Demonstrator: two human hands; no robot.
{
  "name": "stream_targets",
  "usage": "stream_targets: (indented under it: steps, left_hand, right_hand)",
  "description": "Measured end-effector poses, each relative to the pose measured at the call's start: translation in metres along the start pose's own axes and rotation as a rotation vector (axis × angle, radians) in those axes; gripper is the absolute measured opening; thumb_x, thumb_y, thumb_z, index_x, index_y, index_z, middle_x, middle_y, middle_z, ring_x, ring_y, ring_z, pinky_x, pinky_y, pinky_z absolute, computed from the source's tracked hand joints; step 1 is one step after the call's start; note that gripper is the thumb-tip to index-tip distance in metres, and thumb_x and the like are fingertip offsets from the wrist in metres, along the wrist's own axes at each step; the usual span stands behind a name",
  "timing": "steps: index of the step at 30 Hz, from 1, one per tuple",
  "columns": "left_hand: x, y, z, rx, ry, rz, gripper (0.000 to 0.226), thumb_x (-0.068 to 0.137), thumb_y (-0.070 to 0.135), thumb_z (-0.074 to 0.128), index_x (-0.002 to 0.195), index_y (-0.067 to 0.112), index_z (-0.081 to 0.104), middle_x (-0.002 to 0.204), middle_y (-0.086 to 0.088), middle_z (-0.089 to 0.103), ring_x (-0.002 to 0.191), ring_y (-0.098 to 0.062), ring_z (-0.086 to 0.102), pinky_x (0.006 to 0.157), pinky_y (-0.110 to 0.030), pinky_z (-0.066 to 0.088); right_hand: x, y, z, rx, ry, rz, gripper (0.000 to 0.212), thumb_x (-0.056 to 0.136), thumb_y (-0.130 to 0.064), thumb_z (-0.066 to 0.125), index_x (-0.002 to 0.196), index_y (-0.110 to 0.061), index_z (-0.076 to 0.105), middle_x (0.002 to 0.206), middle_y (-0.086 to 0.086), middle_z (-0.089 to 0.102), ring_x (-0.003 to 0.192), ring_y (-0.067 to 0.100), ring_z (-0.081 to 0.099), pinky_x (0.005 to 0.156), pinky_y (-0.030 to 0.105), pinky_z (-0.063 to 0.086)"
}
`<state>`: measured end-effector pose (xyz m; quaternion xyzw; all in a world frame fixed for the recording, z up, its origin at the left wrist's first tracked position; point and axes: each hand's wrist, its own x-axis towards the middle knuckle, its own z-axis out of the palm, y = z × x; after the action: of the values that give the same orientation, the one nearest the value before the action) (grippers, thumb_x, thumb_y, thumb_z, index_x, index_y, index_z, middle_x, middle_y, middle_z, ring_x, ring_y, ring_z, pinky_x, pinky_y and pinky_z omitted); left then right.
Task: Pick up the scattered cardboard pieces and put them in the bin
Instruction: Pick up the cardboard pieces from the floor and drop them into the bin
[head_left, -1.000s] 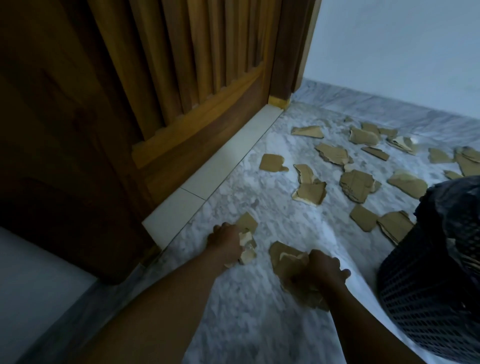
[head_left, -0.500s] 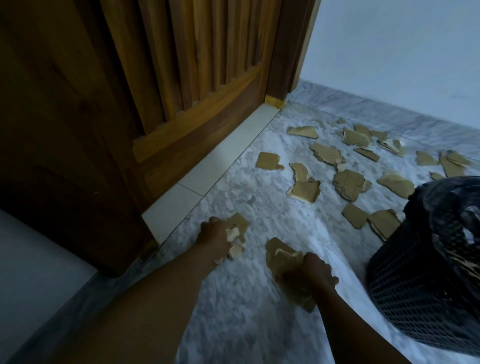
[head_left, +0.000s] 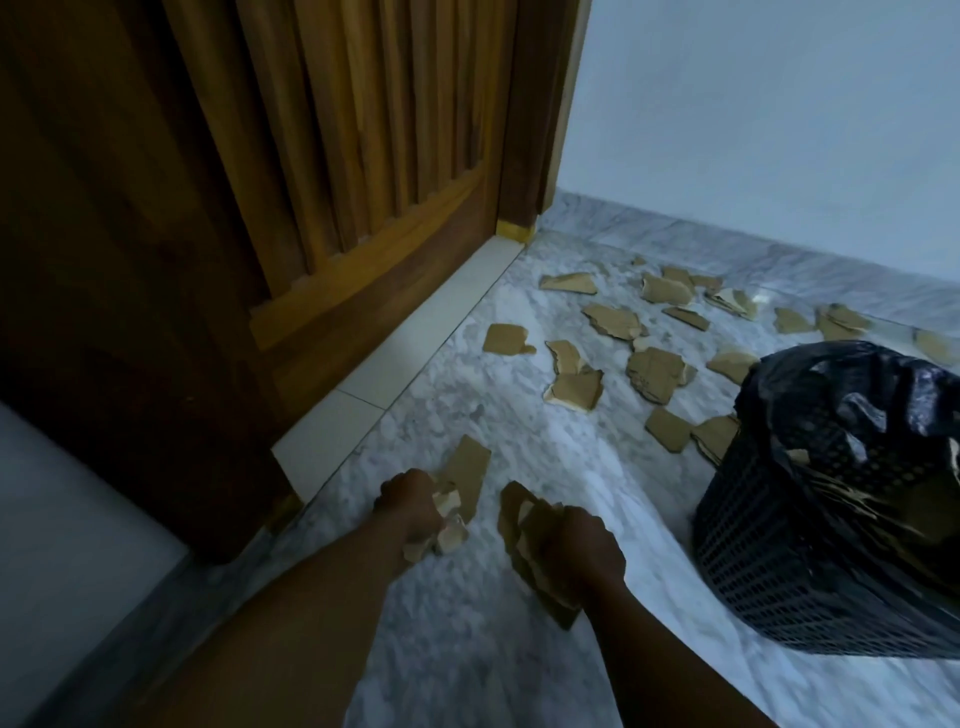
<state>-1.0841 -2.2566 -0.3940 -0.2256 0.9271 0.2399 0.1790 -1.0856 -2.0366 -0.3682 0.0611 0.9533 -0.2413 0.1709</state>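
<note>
My left hand (head_left: 410, 504) grips a bunch of torn brown cardboard pieces (head_left: 462, 483) low over the marble floor, near the door sill. My right hand (head_left: 584, 551) grips a second, thicker stack of cardboard pieces (head_left: 524, 530) just to the right of it. A black mesh bin (head_left: 810, 561) lined with a black plastic bag stands at the right, with some cardboard showing inside. Several more cardboard pieces (head_left: 652, 374) lie scattered on the floor beyond my hands and behind the bin.
A dark wooden door (head_left: 332, 171) and its frame fill the left and top. A pale sill strip (head_left: 395, 364) runs along its foot. A white wall (head_left: 779, 114) with a marble skirting closes the far side. Marble floor (head_left: 467, 649) lies under my arms.
Both hands have stayed on their cardboard bundles and shifted slightly nearer together. The view has swung a little right, so the bin shows more fully.
</note>
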Motion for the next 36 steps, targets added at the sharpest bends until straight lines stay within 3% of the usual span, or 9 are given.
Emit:
stream_targets:
  steps: [7, 13, 16, 18, 23, 27, 30, 33, 36]
  left_hand:
    - [-0.007, 0.016, -0.010, -0.177, 0.081, 0.044, 0.042, 0.082, 0.028, 0.077, 0.114, 0.003, 0.065, 0.116, -0.010, 0.066, 0.106, -0.026, 0.064, 0.076, -0.029, 0.051]
    - [-0.037, 0.119, -0.056, -0.559, 0.263, 0.362, 0.017, 0.081, 0.027, 0.074, 0.085, 0.013, 0.066, 0.082, -0.001, 0.068, 0.081, -0.019, 0.067, 0.064, -0.027, 0.053]
    - [-0.065, 0.184, -0.085, -0.676, 0.264, 0.499, 0.027, 0.080, 0.019, 0.075, 0.064, 0.020, 0.054, 0.065, 0.004, 0.058, 0.068, -0.015, 0.061, 0.053, -0.022, 0.045]
    - [-0.086, 0.226, -0.099, -0.723, 0.265, 0.578, 0.035, 0.080, 0.016, 0.074, 0.058, 0.023, 0.048, 0.057, 0.008, 0.050, 0.057, -0.007, 0.052, 0.047, -0.020, 0.038]
    - [-0.130, 0.320, -0.096, -0.770, 0.161, 0.632, 0.019, 0.078, 0.020, 0.075, 0.081, 0.008, 0.061, 0.070, 0.001, 0.058, 0.067, -0.017, 0.058, 0.054, -0.022, 0.040]
    - [-0.148, 0.364, -0.065, -0.523, 0.030, 0.689, 0.031, 0.080, 0.029, 0.074, 0.093, 0.011, 0.052, 0.075, 0.002, 0.051, 0.071, -0.020, 0.055, 0.054, -0.025, 0.041]
    - [-0.143, 0.371, -0.048, -0.320, 0.022, 0.771, 0.033, 0.082, 0.046, 0.070, 0.085, 0.014, 0.066, 0.083, -0.003, 0.066, 0.081, -0.026, 0.065, 0.064, -0.028, 0.050]
    - [-0.126, 0.362, -0.040, -0.108, 0.185, 0.669, 0.045, 0.077, 0.062, 0.063, 0.099, 0.023, 0.064, 0.115, -0.007, 0.060, 0.111, -0.034, 0.053, 0.097, -0.043, 0.045]
    - [-0.115, 0.341, -0.039, -0.062, 0.133, 0.428, 0.066, 0.078, 0.051, 0.067, 0.131, 0.018, 0.047, 0.128, -0.011, 0.046, 0.114, -0.036, 0.048, 0.091, -0.045, 0.049]
  right_hand:
    - [0.017, -0.030, -0.024, -0.066, 0.051, -0.087, 0.026, 0.100, -0.024, 0.044, 0.116, -0.013, 0.062, 0.113, 0.009, 0.066, 0.105, 0.030, 0.064, 0.077, 0.034, 0.046]
    - [0.023, -0.072, -0.162, -0.039, 0.170, -0.218, 0.014, 0.100, -0.023, 0.050, 0.101, -0.012, 0.058, 0.093, 0.010, 0.066, 0.083, 0.025, 0.066, 0.080, 0.041, 0.058]
    - [0.013, -0.087, -0.251, -0.164, 0.224, -0.215, 0.037, 0.099, -0.030, 0.051, 0.126, -0.005, 0.057, 0.118, 0.018, 0.062, 0.108, 0.032, 0.061, 0.084, 0.038, 0.046]
    - [0.000, -0.080, -0.304, -0.174, 0.271, -0.157, 0.047, 0.095, -0.038, 0.056, 0.124, -0.002, 0.059, 0.114, 0.018, 0.060, 0.103, 0.030, 0.059, 0.077, 0.033, 0.041]
    - [-0.025, -0.003, -0.363, -0.197, 0.284, -0.004, 0.046, 0.096, -0.040, 0.055, 0.116, 0.001, 0.060, 0.115, 0.019, 0.063, 0.096, 0.028, 0.060, 0.077, 0.033, 0.042]
    - [-0.011, 0.075, -0.365, 0.040, 0.074, 0.160, 0.023, 0.090, -0.021, 0.069, 0.101, -0.002, 0.063, 0.087, 0.014, 0.061, 0.066, 0.024, 0.058, 0.061, 0.034, 0.050]
    - [-0.005, 0.121, -0.374, 0.115, 0.143, 0.207, 0.024, 0.086, -0.025, 0.076, 0.092, -0.003, 0.068, 0.080, 0.014, 0.062, 0.064, 0.024, 0.057, 0.062, 0.032, 0.051]
    - [-0.001, 0.162, -0.376, 0.038, 0.300, 0.237, 0.034, 0.078, -0.024, 0.083, 0.089, 0.003, 0.067, 0.081, 0.017, 0.064, 0.069, 0.029, 0.061, 0.061, 0.035, 0.050]
    - [0.000, 0.195, -0.357, -0.106, 0.346, 0.312, 0.037, 0.080, -0.017, 0.078, 0.106, 0.006, 0.063, 0.087, 0.015, 0.061, 0.071, 0.027, 0.057, 0.062, 0.035, 0.048]
